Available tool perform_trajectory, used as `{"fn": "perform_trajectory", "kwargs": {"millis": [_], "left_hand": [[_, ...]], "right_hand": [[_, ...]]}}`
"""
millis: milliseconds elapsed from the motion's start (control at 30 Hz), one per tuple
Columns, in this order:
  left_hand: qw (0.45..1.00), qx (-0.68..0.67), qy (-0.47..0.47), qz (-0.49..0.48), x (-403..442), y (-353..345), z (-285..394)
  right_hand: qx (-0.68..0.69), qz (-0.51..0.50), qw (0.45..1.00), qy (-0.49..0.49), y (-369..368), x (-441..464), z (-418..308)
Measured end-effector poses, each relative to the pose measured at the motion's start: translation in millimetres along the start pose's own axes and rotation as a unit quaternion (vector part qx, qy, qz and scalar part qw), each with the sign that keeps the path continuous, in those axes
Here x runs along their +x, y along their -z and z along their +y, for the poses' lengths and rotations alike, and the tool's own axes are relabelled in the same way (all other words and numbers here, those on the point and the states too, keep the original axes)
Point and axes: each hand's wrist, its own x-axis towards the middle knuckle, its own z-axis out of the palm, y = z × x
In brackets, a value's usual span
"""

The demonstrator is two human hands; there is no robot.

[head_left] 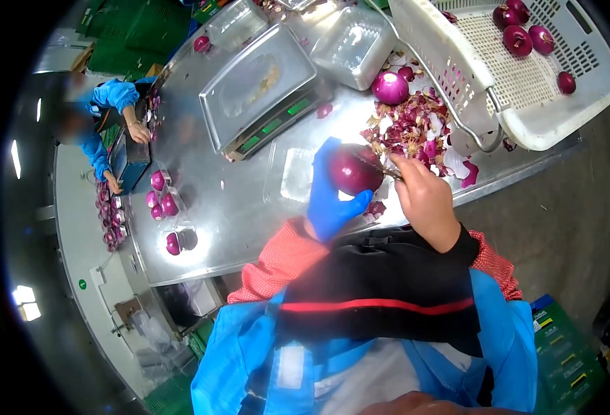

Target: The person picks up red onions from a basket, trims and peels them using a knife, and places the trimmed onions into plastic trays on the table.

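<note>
My left hand (pixel 332 200), in a blue glove, is wrapped round a large red onion (pixel 353 170) above the metal table. My bare right hand (pixel 424 198) grips a thin dark tool (pixel 390 173), whose tip meets the onion's right side; most of the tool is hidden in the fingers. Just beyond the hands lies a heap of onion skins (pixel 412 128), with a peeled onion (pixel 390 88) at its far edge. An empty clear tray (pixel 298 174) rests left of the gloved hand.
A scale (pixel 260 83) stands on the metal table (pixel 242 207), beside stacked clear trays (pixel 353 45). At the right, a white basket (pixel 526 117) holds several onions. Packed onions (pixel 163 200) sit at the left. Across the table is a co-worker (pixel 114 97) in blue sleeves.
</note>
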Motion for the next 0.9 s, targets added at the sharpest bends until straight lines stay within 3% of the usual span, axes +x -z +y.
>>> {"fn": "perform_trajectory", "kwargs": {"millis": [133, 200, 267, 367, 433, 533, 667, 767, 800, 833, 867, 900], "left_hand": [[0.995, 0.073, -0.056, 0.025, 3, -6, 2], [0.983, 0.142, -0.102, 0.046, 1, 0, -7], [0.995, 0.013, -0.08, 0.063, 0, 1, -1], [0.994, -0.082, -0.036, 0.057, 0, 4, 5], [0.993, -0.109, 0.025, 0.043, 4, 6, 2], [0.926, -0.356, 0.127, 0.0, 5, -1, 8], [0.841, -0.5, 0.205, -0.01, -1, -1, 5], [0.776, -0.585, 0.228, -0.054, -7, 4, -5], [0.742, -0.621, 0.239, -0.079, -5, 4, -1], [0.706, -0.656, 0.249, -0.102, -5, 6, 3], [0.722, -0.63, 0.278, -0.065, -7, 9, 6], [0.806, -0.527, 0.259, -0.068, -7, 10, 10]], "right_hand": [[-0.07, -0.019, 0.997, 0.015, -8, 2, 4], [-0.063, -0.044, 0.996, -0.038, -8, -4, 9], [-0.07, -0.045, 0.995, -0.062, -9, -12, 22], [0.156, 0.012, 0.986, -0.06, -3, -8, 9], [0.241, -0.011, 0.96, -0.138, 4, 2, 0], [0.305, -0.028, 0.934, -0.184, 0, 12, 10], [0.107, 0.026, 0.994, -0.019, 2, 26, -27], [0.143, -0.049, 0.987, -0.055, -12, 34, -11], [0.318, 0.017, 0.934, -0.162, -33, 33, 6], [0.274, 0.0, 0.937, -0.219, -29, 35, 14], [0.216, 0.005, 0.955, -0.206, -34, 29, 33], [0.158, 0.011, 0.969, -0.19, -35, 33, 34]]}}
